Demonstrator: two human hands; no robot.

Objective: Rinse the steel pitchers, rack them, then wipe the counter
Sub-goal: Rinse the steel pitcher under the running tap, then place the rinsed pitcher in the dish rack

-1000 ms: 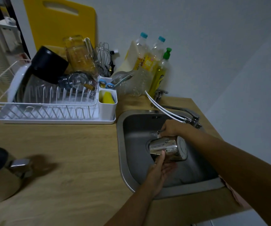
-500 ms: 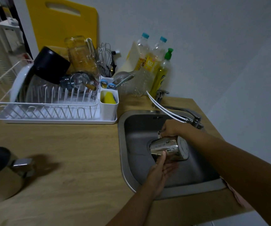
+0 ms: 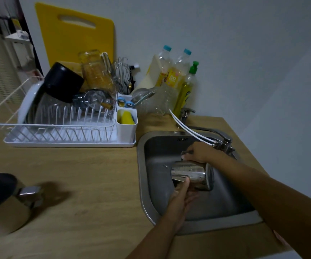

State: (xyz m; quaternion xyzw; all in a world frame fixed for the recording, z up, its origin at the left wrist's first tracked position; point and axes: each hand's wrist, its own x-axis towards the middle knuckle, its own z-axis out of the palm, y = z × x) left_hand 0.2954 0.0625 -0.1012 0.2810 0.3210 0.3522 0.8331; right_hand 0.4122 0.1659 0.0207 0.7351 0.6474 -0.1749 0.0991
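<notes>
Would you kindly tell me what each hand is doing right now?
Left hand: holding the pitcher from below.
Right hand: closed on the pitcher's handle.

Both hands are holding a steel pitcher [image 3: 191, 174] sideways over the sink [image 3: 141, 176]. The right hand [image 3: 197, 153] is gripping its handle; the left hand [image 3: 181, 198] is supporting it underneath.

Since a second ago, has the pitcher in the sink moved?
No. The pitcher sits at the same spot against the sink rim and tap, held by both hands.
</notes>
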